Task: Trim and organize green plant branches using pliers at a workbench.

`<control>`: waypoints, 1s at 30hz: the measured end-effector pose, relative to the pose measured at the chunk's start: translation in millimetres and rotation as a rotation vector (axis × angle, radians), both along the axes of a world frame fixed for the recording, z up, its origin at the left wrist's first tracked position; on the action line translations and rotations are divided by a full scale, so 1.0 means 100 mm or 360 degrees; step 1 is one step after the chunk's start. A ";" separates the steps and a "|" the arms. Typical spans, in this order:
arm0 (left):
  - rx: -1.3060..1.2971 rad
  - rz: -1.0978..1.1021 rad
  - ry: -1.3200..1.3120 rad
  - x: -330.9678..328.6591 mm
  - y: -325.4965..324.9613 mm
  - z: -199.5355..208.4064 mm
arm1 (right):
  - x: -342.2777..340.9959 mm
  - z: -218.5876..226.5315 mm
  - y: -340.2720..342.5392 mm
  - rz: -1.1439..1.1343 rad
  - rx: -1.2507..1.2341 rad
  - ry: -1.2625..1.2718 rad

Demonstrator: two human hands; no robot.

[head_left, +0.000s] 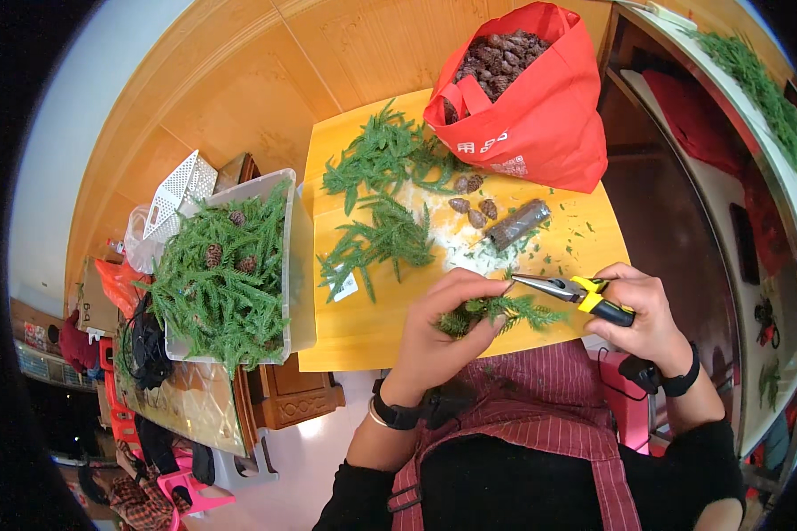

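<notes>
A red bag [540, 133], packed with brown pine cones [507, 57], stands at the far right corner of a yellow table [359, 341]. On the near side of the red bag, above the table's near edge, the person's left hand [447, 305] has a small green sprig [531, 311] in its grip, pinching it between thumb and fingers. The right hand [636, 305], also on the near side of the red bag but further right, has its grip wrapped around the handles of yellow and black pliers [583, 297]. The nose of the pliers points left and reaches close to the left hand's fingertips; its tip is small in this view, so whether it bites on anything is hard to tell.

Just in front of the red bag lie a few loose cones [476, 218] and a dark roll [517, 225], with a white patch [469, 254] and green clippings [540, 257] around them. Two heaps of cut greenery rest left of the red bag, one beside it [390, 150] and one nearer the person [385, 234]. Well to the left of the red bag, a clear tub [303, 292] holds more green branches [226, 292] with several cones among them.
</notes>
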State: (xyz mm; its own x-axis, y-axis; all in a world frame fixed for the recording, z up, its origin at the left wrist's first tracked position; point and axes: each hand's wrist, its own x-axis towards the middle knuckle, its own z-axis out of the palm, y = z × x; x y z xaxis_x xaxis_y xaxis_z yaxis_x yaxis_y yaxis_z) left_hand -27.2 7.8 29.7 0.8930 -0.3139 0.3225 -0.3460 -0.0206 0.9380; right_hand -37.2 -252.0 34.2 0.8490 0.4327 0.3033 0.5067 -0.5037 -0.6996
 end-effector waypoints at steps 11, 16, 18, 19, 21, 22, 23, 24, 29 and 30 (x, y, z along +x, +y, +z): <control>-0.0044 -0.0007 -0.0133 -0.01 0.03 -0.04 | 0.00 0.03 -0.03 0.0073 0.0080 0.0037; -0.0138 -0.0014 -0.0067 -0.02 0.02 -0.06 | 0.02 0.06 -0.01 0.0114 -0.0006 0.0047; -0.0157 -0.0020 -0.0028 -0.02 0.03 -0.05 | 0.01 0.09 -0.01 0.0112 -0.0021 0.0066; -0.0172 -0.0031 0.0008 -0.02 0.03 -0.04 | 0.00 0.11 0.00 0.0085 -0.0025 0.0092; -0.0175 -0.0022 0.0029 -0.02 0.04 -0.05 | 0.00 0.11 0.01 0.0064 -0.0031 0.0120; -0.0174 -0.0017 0.0048 -0.03 0.05 -0.05 | 0.01 0.10 0.02 0.0066 -0.0032 0.0102; -0.0176 -0.0012 0.0050 -0.04 0.05 -0.05 | 0.01 0.09 0.03 0.0068 -0.0033 0.0084; -0.0235 0.0012 0.0131 -0.05 0.05 -0.05 | 0.02 0.09 0.03 0.0071 -0.0035 0.0087; -0.0285 0.0043 0.0133 -0.03 0.07 -0.10 | 0.05 0.10 0.05 0.0092 -0.0057 0.0045; -0.0302 0.0007 0.0111 -0.01 0.09 -0.12 | 0.06 0.11 0.05 0.0092 -0.0060 0.0048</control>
